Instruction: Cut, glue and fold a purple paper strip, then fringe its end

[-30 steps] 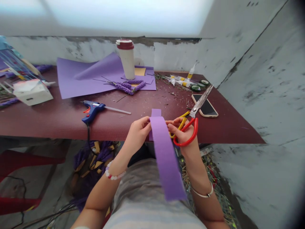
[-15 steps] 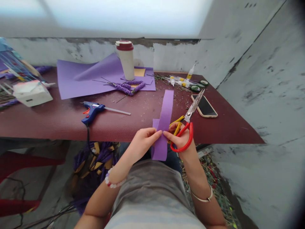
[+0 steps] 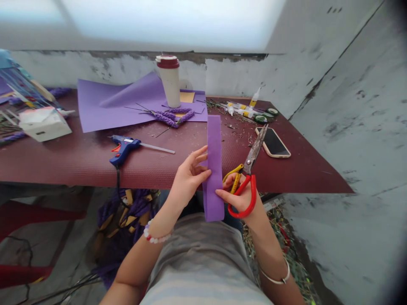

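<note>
A purple paper strip [image 3: 215,148], doubled over with its fold at the bottom, stands upright between my hands at the table's front edge. My left hand [image 3: 192,173] pinches its left side with thumb and fingers. Lower on the right edge, my right hand [image 3: 238,195] grips the strip between thumb and fingers. Red-handled scissors [image 3: 253,152] hang on that same right hand, blades pointing up and away, closed together. Yellow-handled cutters [image 3: 235,182] are also tucked in the right hand, partly hidden by the fingers.
On the maroon table [image 3: 152,171] lie a blue glue gun [image 3: 124,148], a phone [image 3: 274,142], purple braided stems [image 3: 171,117] and a purple sheet [image 3: 117,103]. A lidded cup [image 3: 170,82] stands behind. Small glue bottles [image 3: 246,111] and green tape rolls [image 3: 261,119] sit back right.
The paper strip has straightened upright and its top has shifted left. My left fingers have spread up along its side, while my right hand has slid lower with the scissors.
</note>
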{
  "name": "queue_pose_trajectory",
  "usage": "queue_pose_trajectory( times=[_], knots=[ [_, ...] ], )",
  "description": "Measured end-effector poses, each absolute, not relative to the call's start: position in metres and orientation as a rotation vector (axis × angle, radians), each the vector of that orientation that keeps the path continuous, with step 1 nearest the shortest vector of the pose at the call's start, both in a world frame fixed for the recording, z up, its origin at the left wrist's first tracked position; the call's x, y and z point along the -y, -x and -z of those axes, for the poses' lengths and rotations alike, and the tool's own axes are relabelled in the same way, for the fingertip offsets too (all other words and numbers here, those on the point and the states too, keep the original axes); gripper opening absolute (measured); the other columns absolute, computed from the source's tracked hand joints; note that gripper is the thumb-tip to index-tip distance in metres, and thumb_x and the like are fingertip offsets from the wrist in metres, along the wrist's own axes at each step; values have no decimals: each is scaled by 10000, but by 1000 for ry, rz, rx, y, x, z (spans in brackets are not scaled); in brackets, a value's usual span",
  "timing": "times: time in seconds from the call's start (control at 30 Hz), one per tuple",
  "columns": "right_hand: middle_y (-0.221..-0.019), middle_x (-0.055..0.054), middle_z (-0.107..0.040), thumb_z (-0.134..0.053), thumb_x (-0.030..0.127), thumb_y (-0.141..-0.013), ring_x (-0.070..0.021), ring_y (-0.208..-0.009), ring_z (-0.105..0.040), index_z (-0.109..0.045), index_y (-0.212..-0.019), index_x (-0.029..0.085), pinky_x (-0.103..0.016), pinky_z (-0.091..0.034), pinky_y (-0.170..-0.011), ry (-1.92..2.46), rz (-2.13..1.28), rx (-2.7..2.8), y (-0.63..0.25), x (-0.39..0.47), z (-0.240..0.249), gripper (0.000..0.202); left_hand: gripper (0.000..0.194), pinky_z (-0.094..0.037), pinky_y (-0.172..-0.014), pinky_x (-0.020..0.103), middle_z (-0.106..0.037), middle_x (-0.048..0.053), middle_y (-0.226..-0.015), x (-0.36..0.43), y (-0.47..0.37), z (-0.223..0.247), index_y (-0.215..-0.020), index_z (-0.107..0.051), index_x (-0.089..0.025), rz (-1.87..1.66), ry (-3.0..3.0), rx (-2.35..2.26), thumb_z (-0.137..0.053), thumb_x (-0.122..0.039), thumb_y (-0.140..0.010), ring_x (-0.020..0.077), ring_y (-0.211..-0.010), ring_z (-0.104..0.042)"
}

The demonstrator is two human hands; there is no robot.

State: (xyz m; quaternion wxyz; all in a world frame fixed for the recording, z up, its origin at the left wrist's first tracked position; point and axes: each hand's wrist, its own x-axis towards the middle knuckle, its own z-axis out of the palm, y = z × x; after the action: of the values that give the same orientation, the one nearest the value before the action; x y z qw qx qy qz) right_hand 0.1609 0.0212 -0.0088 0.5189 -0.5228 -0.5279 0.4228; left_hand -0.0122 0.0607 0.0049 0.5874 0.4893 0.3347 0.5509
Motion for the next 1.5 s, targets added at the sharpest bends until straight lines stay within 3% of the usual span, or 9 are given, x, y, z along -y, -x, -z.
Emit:
queue_pose_trajectory(
  times=[0.07,0.23,0.37,0.5,0.93,1.1,1.23,1.4,1.5],
  knots=[
    [-669,12,-662,-886,372,-571,-205,-617,-662,-527,-722,256,-365,-589,-643,1237,-1031,1254,-161,-22,9,407,634,-565,-776,232,-681,67,-1388,-59,11,-5,-1355,-660,-284,-1313,-1187,-779,-802,-143,-754,107,-831,-686],
    [-665,15,-659,-891,374,-563,-198,-607,-663,-533,-718,256,-360,-595,-635,1217,-1059,1231,-161,-22,6,408,599,-540,-886,240,-663,79,-1421,-60,10,-4,-1331,-675,-264,-1383,-1249,-787,-785,-128,-759,225,-1272,-616],
    [-648,18,-655,-904,414,-533,-186,-552,-631,-542,-726,256,-345,-567,-553,1253,-1127,1183,-161,-21,6,440,645,-547,-835,241,-662,81,-1418,-59,9,-3,-1355,-657,-268,-1341,-1152,-799,-810,-144,-741,154,-993,-692],
    [-611,23,-648,-912,449,-516,-180,-501,-610,-550,-750,254,-330,-543,-485,1297,-1247,1136,-161,-21,3,473,674,-549,-794,223,-682,72,-1369,-57,9,-4,-1341,-669,-261,-1321,-1058,-821,-847,-142,-702,79,-777,-649],
    [-622,27,-664,-906,488,-513,-190,-492,-634,-531,-765,264,-329,-550,-453,1279,-1238,1130,-159,-22,5,504,711,-559,-696,190,-669,86,-1402,-58,11,-4,-1350,-648,-265,-1293,-1016,-821,-874,-159,-684,74,-759,-655],
    [-704,-1,-696,-888,427,-562,-219,-655,-691,-597,-794,252,-355,-591,-603,1235,-1090,1111,-154,-25,4,412,751,-585,-667,205,-691,124,-1371,-60,7,-5,-1400,-592,-241,-1298,-982,-808,-891,-253,-711,115,-798,-701],
    [-737,8,-682,-862,378,-608,-205,-672,-676,-607,-829,245,-347,-576,-629,1188,-1025,1007,-154,-31,-2,363,628,-624,-703,259,-687,140,-1374,-57,7,-7,-1361,-596,-224,-1272,-1003,-806,-835,-395,-806,192,-948,-741],
    [-732,24,-671,-844,309,-588,-191,-672,-667,-604,-822,242,-318,-552,-615,1112,-1016,922,-154,-42,-7,342,469,-630,-762,310,-691,133,-1325,-50,5,-10,-1198,-663,-186,-1124,-1149,-815,-831,-405,-820,238,-1021,-731],
    [-775,20,-697,-851,302,-600,-205,-730,-705,-597,-845,248,-350,-582,-720,1056,-1067,902,-150,-45,-8,357,464,-618,-767,314,-722,114,-1174,-47,0,-12,-1171,-648,-173,-1083,-1215,-781,-843,-369,-798,239,-1007,-716]
  ],
)
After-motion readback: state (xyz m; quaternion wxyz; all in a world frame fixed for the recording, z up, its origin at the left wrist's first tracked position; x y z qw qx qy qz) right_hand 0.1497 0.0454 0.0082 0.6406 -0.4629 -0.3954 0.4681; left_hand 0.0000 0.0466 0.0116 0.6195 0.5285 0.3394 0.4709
